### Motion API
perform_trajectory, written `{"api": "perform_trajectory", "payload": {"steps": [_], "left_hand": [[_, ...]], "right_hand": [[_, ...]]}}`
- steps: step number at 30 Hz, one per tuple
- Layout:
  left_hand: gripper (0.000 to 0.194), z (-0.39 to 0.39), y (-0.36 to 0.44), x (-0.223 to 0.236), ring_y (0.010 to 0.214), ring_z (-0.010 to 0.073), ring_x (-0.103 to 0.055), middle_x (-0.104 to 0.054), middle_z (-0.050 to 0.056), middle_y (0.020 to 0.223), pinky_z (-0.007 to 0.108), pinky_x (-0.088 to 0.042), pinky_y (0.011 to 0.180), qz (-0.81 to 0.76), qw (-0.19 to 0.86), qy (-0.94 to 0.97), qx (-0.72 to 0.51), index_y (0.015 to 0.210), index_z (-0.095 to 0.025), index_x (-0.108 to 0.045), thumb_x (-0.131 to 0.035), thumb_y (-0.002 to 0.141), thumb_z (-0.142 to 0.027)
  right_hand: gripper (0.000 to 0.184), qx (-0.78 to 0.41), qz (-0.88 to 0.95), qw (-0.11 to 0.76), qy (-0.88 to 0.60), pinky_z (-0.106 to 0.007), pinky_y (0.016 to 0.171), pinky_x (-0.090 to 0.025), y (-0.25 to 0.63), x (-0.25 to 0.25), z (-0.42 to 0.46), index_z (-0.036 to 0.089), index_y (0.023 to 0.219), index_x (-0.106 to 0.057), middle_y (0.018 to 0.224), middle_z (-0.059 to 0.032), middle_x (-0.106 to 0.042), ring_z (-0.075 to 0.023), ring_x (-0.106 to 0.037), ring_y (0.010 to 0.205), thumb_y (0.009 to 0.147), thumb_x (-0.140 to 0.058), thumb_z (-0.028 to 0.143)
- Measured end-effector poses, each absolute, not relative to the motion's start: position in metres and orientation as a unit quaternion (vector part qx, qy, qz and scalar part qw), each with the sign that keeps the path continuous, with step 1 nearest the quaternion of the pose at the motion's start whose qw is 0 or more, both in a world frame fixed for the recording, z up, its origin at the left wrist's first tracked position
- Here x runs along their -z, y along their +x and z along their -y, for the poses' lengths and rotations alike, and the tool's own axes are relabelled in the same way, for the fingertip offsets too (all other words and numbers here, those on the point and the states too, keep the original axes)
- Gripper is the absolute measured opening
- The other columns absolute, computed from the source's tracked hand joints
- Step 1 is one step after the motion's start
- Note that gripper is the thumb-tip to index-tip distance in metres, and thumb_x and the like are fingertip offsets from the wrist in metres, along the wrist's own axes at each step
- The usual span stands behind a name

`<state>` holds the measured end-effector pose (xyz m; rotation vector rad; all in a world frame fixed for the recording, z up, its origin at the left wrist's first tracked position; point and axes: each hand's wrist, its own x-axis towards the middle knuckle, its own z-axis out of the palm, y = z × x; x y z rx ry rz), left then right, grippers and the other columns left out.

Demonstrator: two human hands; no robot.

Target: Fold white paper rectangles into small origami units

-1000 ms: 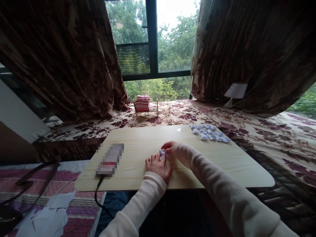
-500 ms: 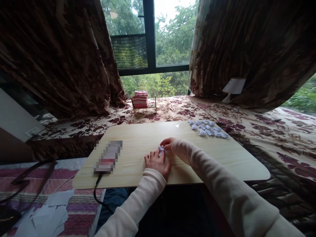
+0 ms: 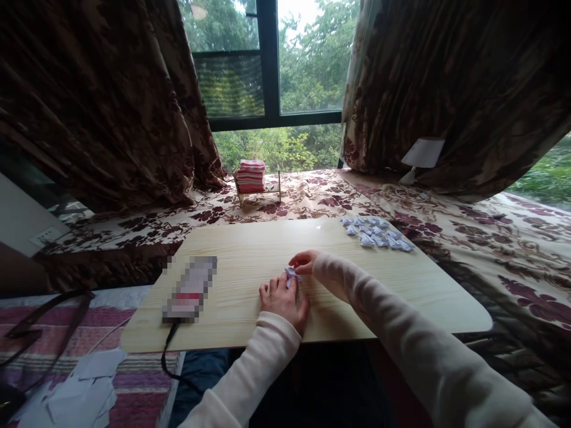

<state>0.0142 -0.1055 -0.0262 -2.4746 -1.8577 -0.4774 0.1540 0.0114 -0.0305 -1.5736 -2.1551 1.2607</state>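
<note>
On the pale wooden board both hands meet over a small pale lilac folded paper piece. My left hand lies on the board with its fingers pressing the paper's near side. My right hand curls over the far side, fingertips pinched on the paper. A pile of several similar folded paper pieces lies at the board's far right corner.
A blurred-out flat device with a black cable lies on the board's left. White paper sheets lie on striped cloth at lower left. A small wooden rack with striped cloths stands by the window; dark floral curtains hang either side.
The hands stay on the paper piece with only small finger shifts. The view has tilted slightly, so the window and board sit a little differently in the picture.
</note>
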Motion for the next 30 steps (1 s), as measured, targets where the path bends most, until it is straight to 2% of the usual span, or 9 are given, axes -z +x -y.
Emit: {"api": "perform_trajectory", "payload": {"steps": [5,10,20,30], "left_hand": [[0.051,0.105,0.014,0.027,0.112,0.0308,-0.037,-0.047,0.010,0.132,0.052,-0.025,0.095,0.594,-0.005,-0.790,0.152,0.120,-0.019,-0.054,-0.046,0.077,-0.047],[0.057,0.106,0.013,0.027,0.113,0.0310,-0.037,-0.045,0.012,0.133,0.053,-0.024,0.095,0.592,-0.018,-0.791,0.153,0.127,-0.019,-0.047,-0.048,0.077,-0.045],[0.057,0.110,0.009,0.017,0.114,0.0309,-0.036,-0.041,0.012,0.136,0.052,-0.024,0.097,0.584,-0.045,-0.794,0.165,0.129,-0.018,-0.043,-0.049,0.078,-0.042],[0.060,0.108,0.008,0.021,0.114,0.0312,-0.036,-0.040,0.011,0.137,0.052,-0.024,0.097,0.584,-0.060,-0.792,0.169,0.131,-0.020,-0.041,-0.050,0.077,-0.045]], "right_hand": [[0.031,-0.380,0.747,0.042,-0.543,-0.039,0.079,-0.049,0.147,0.020,-0.008,0.016,0.114,-0.052,0.113,-0.0070,-0.055,-0.0191,-0.057,0.095,0.087,-0.051,0.032],[0.028,-0.294,0.772,-0.020,-0.563,-0.038,0.080,-0.049,0.134,0.007,-0.006,0.017,0.111,-0.054,0.114,-0.0063,-0.055,-0.0190,-0.056,0.095,0.088,-0.050,0.033],[0.029,-0.147,0.821,-0.096,-0.544,-0.039,0.081,-0.048,0.113,-0.015,0.005,0.017,0.112,-0.053,0.114,-0.0074,-0.054,-0.0185,-0.056,0.096,0.087,-0.051,0.032],[0.029,-0.164,0.841,-0.082,-0.508,-0.039,0.080,-0.049,0.122,0.004,-0.005,0.017,0.112,-0.053,0.114,-0.0071,-0.055,-0.0179,-0.056,0.095,0.088,-0.050,0.032]]}}
